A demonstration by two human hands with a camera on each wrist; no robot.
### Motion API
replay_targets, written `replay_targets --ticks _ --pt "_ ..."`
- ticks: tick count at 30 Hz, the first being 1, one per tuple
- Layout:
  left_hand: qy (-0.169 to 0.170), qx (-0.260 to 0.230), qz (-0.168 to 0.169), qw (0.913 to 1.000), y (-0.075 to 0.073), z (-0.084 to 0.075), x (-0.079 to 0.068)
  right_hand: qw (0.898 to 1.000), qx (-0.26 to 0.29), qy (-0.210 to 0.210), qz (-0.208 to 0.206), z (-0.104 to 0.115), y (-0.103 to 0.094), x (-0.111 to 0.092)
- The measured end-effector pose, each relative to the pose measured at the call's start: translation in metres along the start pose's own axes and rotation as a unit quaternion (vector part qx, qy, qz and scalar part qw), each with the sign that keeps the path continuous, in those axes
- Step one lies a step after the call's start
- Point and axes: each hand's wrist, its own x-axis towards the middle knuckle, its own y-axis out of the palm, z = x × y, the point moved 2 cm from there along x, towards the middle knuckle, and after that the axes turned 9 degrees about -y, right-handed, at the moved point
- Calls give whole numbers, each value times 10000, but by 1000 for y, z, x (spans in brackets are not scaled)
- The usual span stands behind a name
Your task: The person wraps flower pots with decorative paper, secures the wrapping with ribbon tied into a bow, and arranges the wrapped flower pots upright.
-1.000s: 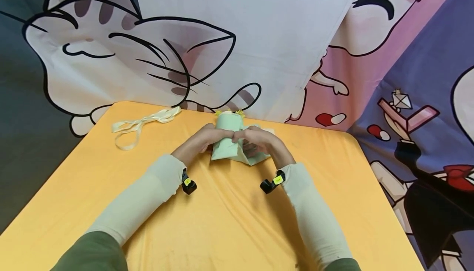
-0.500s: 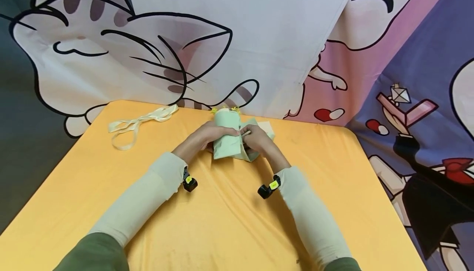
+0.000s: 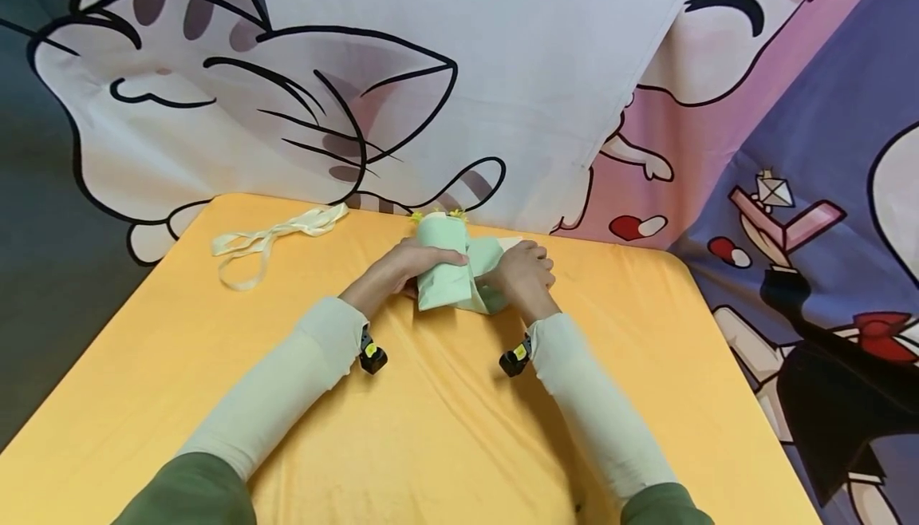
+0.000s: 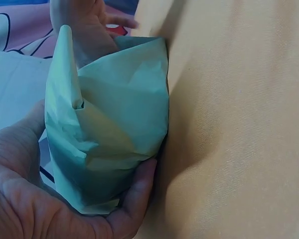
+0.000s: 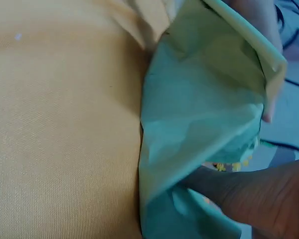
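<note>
A roll of pale green wrapping paper (image 3: 441,279) lies on the table, with small yellow flowers (image 3: 456,213) peeking out at its far end. My left hand (image 3: 409,260) grips the roll from the left, thumb on top and fingers curled beneath. To the right, my right hand (image 3: 526,271) has its thumb tucked into a loose fold of the paper (image 5: 199,114). Its other fingers are loosely bent outside the paper, apparently holding nothing. In the left wrist view, the paper's near end (image 4: 124,94) gapes. What the paper encloses is mostly hidden.
A cream ribbon (image 3: 280,231) lies in loose loops at the table's back left. A whitish paper corner (image 3: 510,242) shows behind the right hand. Cartoon-printed cloth (image 3: 546,94) hangs along the back and right of the yellow-covered table (image 3: 402,429).
My right hand, pinching by the roll's right side half a second ago, has turned knuckles up and moved right, spreading the loose fold. My left hand keeps its grip.
</note>
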Motion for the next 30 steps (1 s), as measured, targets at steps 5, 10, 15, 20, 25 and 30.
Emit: replay_targets --ticks 5,10,15,20,25,30 --pt "-84 -33 44 9999 1 2 1 9987 228 330 312 -9 0 5" --pt "3 -7 7 10000 0 2 1 9988 -71 -148 452 -13 0 10" --pt "112 15 -52 9999 0 2 1 9968 299 -715 202 -8 -7 11" --pt "70 48 -83 9999 0 3 2 9891 899 -1124 298 3 -26 3" --pt "-134 168 -118 9997 -1 3 0 9790 1217 -1476 710 16 -47 -7" --pt "-66 125 -172 9998 0 4 -2 9724 1609 -1672 221 21 -61 -15"
